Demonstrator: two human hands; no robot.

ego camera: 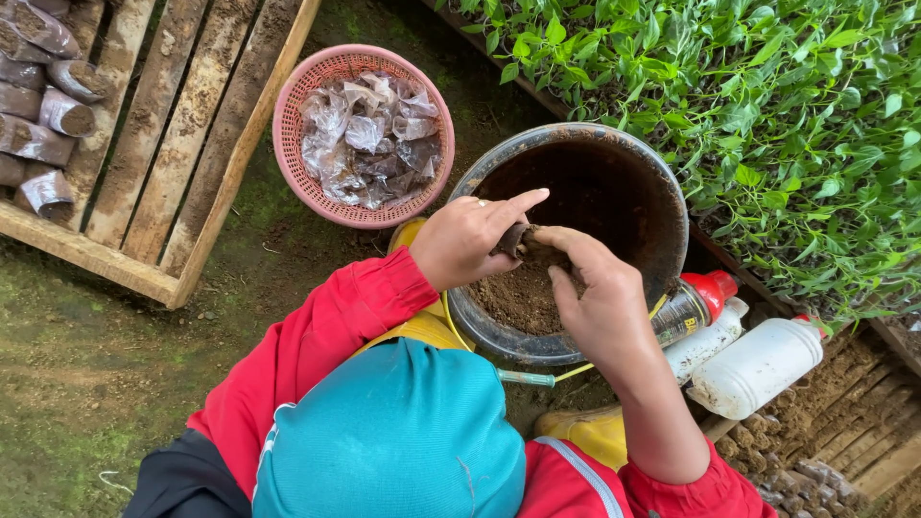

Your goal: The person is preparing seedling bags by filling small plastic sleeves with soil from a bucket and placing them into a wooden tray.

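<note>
I see a small soil-filled bag (526, 246) pinched between both hands, held just above the soil inside the black bucket (662, 206), over its near half, so that anything that crumbles off lands back in the bucket rather than on the ground. My left hand (467, 240) curls around the bag's left side, its fingers closed on it except the index finger, which sticks out straight toward the far rim. My right hand (597, 295) comes over from the near rim, thumb and fingers bent down and pressed on the top of the bag; I judge this grip is meant to pack the soil while the other hand steadies it. The loose soil (523, 297) lies heaped against the bucket's near wall, right under the hands, within easy reach. Just past the bucket's left rim sits a pink basket (288, 144) of crumpled clear plastic bags (369, 139), close enough for the left hand to reach. Farther left, a wooden pallet (192, 125) carries filled bags (43, 105) laid in a row at its far left edge. At the bucket's right rim lie a red-capped bottle (696, 305) and a white plastic bottle (758, 364), tipped on their sides. Green seedlings (767, 115) crowd the ground beyond.
</note>
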